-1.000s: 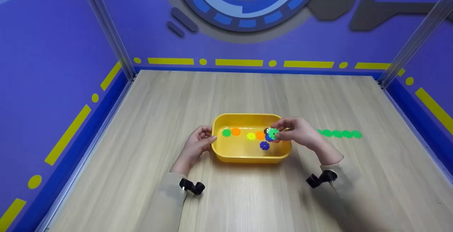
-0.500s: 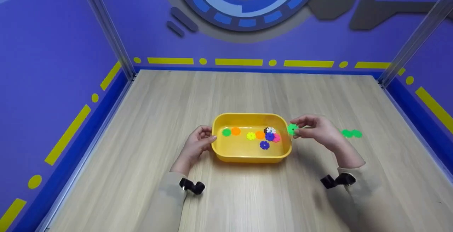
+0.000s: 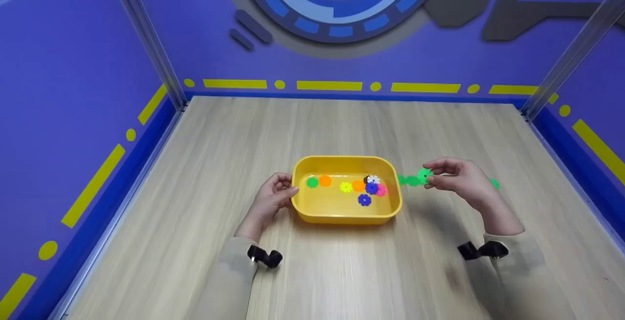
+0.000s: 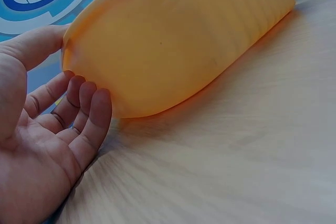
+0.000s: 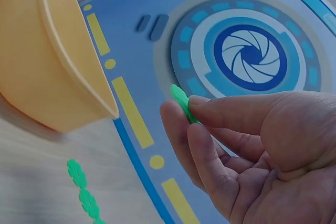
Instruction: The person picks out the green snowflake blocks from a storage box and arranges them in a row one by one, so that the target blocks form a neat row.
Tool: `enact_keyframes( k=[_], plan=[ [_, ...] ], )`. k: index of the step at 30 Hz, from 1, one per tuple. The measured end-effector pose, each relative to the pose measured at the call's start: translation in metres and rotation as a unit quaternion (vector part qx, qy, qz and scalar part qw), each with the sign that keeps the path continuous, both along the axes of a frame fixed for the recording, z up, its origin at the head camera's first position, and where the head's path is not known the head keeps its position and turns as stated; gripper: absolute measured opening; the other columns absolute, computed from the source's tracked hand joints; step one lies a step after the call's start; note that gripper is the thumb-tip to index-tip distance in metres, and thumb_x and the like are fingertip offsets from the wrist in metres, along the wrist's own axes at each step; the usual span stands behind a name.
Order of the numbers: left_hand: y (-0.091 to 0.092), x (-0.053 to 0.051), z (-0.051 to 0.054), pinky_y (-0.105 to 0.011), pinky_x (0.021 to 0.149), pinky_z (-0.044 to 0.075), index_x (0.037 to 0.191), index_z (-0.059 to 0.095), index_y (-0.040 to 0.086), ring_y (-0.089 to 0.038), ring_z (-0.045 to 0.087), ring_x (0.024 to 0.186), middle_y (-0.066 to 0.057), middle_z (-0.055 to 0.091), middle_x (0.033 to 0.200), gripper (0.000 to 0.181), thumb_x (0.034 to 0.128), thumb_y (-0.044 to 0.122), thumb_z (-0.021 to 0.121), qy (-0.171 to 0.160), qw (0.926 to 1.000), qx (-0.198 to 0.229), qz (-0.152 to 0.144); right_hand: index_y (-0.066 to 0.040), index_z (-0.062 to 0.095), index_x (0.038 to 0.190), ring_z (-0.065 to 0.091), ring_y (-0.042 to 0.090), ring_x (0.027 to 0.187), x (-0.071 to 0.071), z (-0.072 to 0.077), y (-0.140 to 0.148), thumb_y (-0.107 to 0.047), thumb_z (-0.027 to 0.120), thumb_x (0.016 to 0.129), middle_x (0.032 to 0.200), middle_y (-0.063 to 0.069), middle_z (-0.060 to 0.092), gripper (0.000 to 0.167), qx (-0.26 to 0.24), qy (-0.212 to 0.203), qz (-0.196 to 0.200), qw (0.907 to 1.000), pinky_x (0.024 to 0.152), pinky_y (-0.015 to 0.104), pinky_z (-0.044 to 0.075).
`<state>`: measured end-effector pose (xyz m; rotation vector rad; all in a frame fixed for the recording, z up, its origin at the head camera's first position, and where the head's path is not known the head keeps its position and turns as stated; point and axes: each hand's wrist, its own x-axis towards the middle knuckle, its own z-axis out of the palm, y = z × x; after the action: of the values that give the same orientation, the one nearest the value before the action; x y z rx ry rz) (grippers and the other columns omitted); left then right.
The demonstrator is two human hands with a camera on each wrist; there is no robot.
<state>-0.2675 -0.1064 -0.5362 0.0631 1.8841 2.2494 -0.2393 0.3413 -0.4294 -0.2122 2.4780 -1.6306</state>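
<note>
A yellow plastic bin (image 3: 332, 207) stands on the table, holding several flower-shaped discs in various colours. At its left end, my left hand (image 3: 271, 200) grips the rim, thumb on top; in the left wrist view the fingers (image 4: 100, 111) curl against the outer wall. My right hand (image 3: 461, 178), to the right of the bin, pinches one green flower-shaped disc (image 3: 424, 175) between thumb and fingertips. The right wrist view shows this green disc (image 5: 181, 101) edge-on, raised above the table. A row of green discs (image 3: 410, 181) lies on the table beside the bin, partly hidden by my right hand.
Inside the bin are a green disc (image 3: 312, 182), a yellow disc (image 3: 345, 187), a white disc (image 3: 373, 180) and a pink disc (image 3: 382, 190), among others. Blue panels (image 3: 332, 66) wall the wooden table (image 3: 234, 139) at the back and sides.
My right hand has moved right, from above the bin to outside its right end, carrying the green disc. More of the row next to the bin now shows. My left hand has stayed put.
</note>
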Motion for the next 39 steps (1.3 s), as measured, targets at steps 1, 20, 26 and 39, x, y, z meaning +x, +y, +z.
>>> enact_keyframes(
  k=[1,20,26,39],
  plan=[
    [0.000,0.000,0.000,-0.023,0.061,0.049,0.123,0.053,-0.001,-0.014,0.056,0.087,-0.004,0.057,0.101,0.035,0.0922,0.003,0.070,0.000,1.0000,0.001,-0.001,0.012,0.057,0.133,0.075,0.008,0.084,0.000,-0.001,0.002,-0.011,0.072,0.096,0.098,-0.005,0.070,0.047,-0.002,0.004,-0.002,1.0000,0.080,0.021,0.060],
    [0.000,0.000,0.000,-0.023,0.062,0.049,0.124,0.054,0.000,-0.015,0.056,0.087,-0.004,0.057,0.102,0.036,0.0923,0.005,0.071,-0.004,0.9999,-0.009,0.001,-0.008,0.067,0.128,0.075,0.005,0.086,0.005,-0.008,0.060,-0.011,0.068,0.099,0.096,-0.012,0.070,0.030,-0.028,0.026,-0.055,0.9977,0.080,0.017,0.059],
    [0.000,0.000,-0.001,-0.023,0.061,0.048,0.123,0.053,-0.001,-0.014,0.056,0.086,-0.003,0.057,0.101,0.036,0.0923,0.004,0.071,-0.008,1.0000,-0.005,0.001,-0.019,0.072,0.119,0.075,0.005,0.086,0.003,-0.012,0.080,-0.007,0.067,0.099,0.093,-0.009,0.071,0.024,-0.088,0.007,-0.082,0.9927,0.079,0.016,0.059],
    [0.000,-0.001,-0.001,-0.023,0.061,0.049,0.122,0.054,0.001,-0.014,0.057,0.087,-0.003,0.058,0.102,0.034,0.0922,0.004,0.071,-0.007,1.0000,0.002,0.001,-0.024,0.073,0.106,0.076,0.006,0.082,-0.002,-0.025,0.129,-0.003,0.067,0.097,0.091,-0.009,0.076,0.023,-0.192,-0.052,-0.159,0.9670,0.077,0.016,0.059]
  ],
)
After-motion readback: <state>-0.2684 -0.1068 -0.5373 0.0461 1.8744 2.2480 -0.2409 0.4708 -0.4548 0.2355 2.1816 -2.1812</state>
